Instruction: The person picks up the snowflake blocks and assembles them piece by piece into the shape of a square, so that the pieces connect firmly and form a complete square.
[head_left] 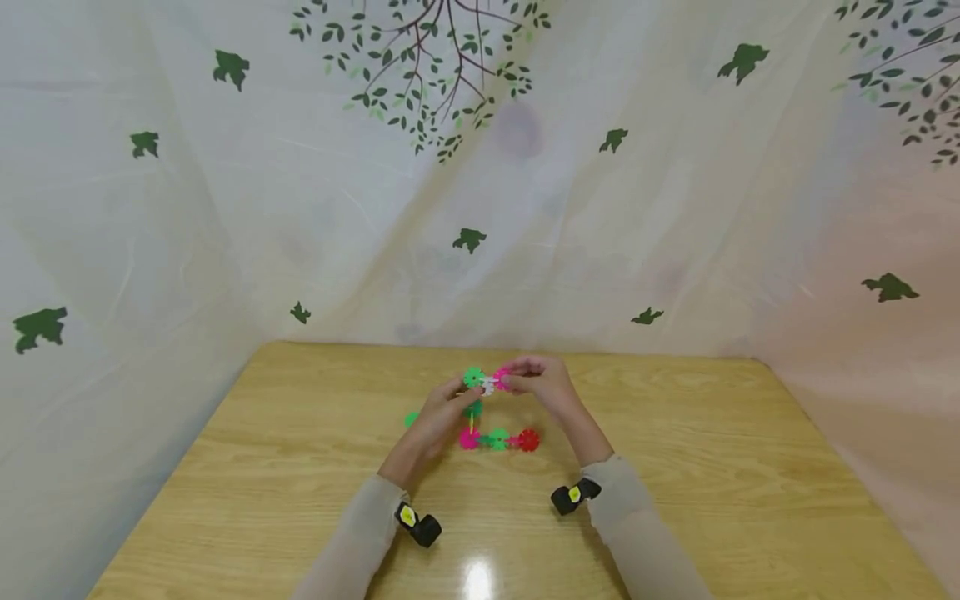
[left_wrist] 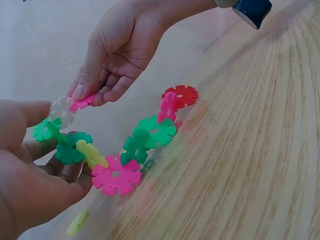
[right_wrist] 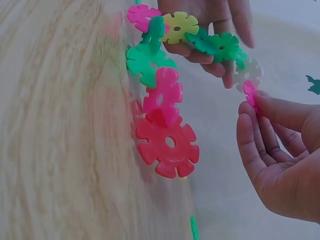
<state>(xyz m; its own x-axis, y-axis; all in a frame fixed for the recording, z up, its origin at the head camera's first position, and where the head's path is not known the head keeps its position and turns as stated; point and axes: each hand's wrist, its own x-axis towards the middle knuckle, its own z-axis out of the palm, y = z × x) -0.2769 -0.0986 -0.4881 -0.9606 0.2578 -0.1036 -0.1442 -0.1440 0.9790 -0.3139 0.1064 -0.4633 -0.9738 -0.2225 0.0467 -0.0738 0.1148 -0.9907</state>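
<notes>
A bent chain of slotted plastic snowflake discs spans both hands. My left hand [head_left: 433,418] grips its upper part, thumb by the white disc [left_wrist: 63,112] and fingers behind the green discs [left_wrist: 70,148]. With thumb and fingertips, my right hand [head_left: 547,387] pinches a pink disc [right_wrist: 249,94] at the chain's end, seen nearly edge-on against the white one. Below the left hand, the chain turns at another pink disc [left_wrist: 116,175], then runs through green and pink pieces to a red disc [right_wrist: 170,144] at its far end, close over the table.
A loose yellow disc [left_wrist: 78,222] lies on the table near my left hand. Beyond that hand, a light green disc [head_left: 412,418] shows partly. The wooden table [head_left: 750,467] meets a pale printed curtain [head_left: 570,250] at the back and sides.
</notes>
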